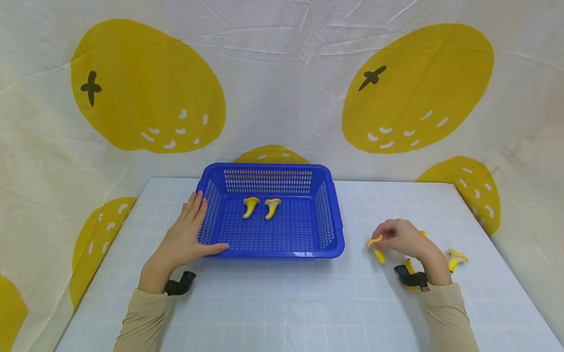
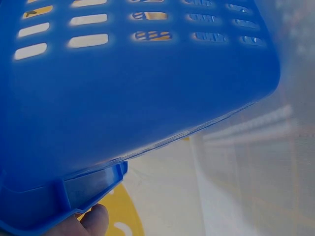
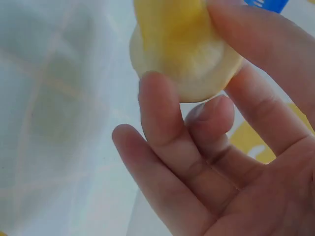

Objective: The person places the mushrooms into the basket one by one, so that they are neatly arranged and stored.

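A blue plastic basket (image 1: 279, 254) with slotted walls stands at the middle of the table. Two yellow toy mushrooms, a left one (image 1: 250, 208) and a right one (image 1: 272, 209), lie in it. My left hand (image 1: 186, 235) rests on its near left corner, fingers straight along the left rim and thumb on the front rim. In the left wrist view, fingertips (image 2: 98, 219) show by the rim. To the right of the basket, my right hand (image 1: 403, 238) pinches another yellow mushroom (image 1: 379, 254) between thumb and fingers; its pale cap (image 3: 197, 83) shows close up in the right wrist view.
Beyond my right hand lies a yellow mushroom (image 1: 456, 259). More yellow pieces, one by the wrist (image 1: 409, 265) and one behind the hand (image 1: 423, 233), are partly hidden. A white cloth with yellow fruit prints (image 1: 285, 93) hangs behind the checked table (image 1: 277, 310).
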A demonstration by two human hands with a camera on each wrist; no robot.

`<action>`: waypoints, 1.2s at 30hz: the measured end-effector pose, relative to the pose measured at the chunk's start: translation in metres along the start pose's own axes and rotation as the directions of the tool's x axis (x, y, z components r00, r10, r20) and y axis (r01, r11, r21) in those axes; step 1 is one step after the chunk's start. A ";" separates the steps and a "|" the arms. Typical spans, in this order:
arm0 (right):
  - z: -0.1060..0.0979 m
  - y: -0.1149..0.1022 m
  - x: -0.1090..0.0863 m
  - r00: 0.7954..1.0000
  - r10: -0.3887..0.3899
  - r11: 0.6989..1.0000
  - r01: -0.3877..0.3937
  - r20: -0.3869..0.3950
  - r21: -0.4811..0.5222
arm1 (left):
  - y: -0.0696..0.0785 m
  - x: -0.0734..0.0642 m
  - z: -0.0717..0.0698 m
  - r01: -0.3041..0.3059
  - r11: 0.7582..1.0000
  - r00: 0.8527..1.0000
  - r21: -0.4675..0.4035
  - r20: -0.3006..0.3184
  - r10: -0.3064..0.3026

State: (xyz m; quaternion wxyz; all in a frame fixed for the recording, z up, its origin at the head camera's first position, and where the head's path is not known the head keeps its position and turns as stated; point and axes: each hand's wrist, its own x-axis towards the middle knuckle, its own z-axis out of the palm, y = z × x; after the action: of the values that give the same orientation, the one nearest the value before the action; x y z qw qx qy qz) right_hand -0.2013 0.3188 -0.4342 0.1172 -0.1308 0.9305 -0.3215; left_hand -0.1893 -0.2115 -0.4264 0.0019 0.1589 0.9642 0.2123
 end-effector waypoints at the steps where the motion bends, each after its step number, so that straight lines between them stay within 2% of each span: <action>1: 0.000 0.000 0.000 1.000 -0.012 1.000 0.012 -0.013 -0.005 | 0.000 0.000 0.000 0.000 1.000 1.000 0.000 0.000 0.000; 6: -0.001 0.000 -0.001 0.996 -0.056 0.998 0.056 -0.071 -0.011 | 0.000 0.000 0.000 0.000 1.000 1.000 0.001 0.001 0.000; 11: -0.002 -0.001 -0.002 0.992 -0.069 0.997 0.071 -0.110 0.018 | 0.000 0.000 0.000 0.002 1.000 1.000 0.003 0.004 -0.002; 21: -0.004 -0.006 -0.003 0.991 0.007 0.999 -0.001 -0.137 0.041 | -0.001 0.001 0.001 0.008 1.000 1.000 0.014 0.004 -0.008; 36: -0.003 -0.011 -0.001 0.973 0.015 0.996 0.005 -0.230 0.086 | -0.002 0.001 0.001 -0.008 1.000 1.000 0.011 0.004 0.008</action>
State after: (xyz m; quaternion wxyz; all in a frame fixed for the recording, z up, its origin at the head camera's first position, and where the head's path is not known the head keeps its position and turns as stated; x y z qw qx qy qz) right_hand -0.1992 0.3124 -0.4244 0.0148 -0.0849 0.9235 -0.3738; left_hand -0.1911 -0.2127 -0.4283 0.0019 0.1631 0.9647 0.2066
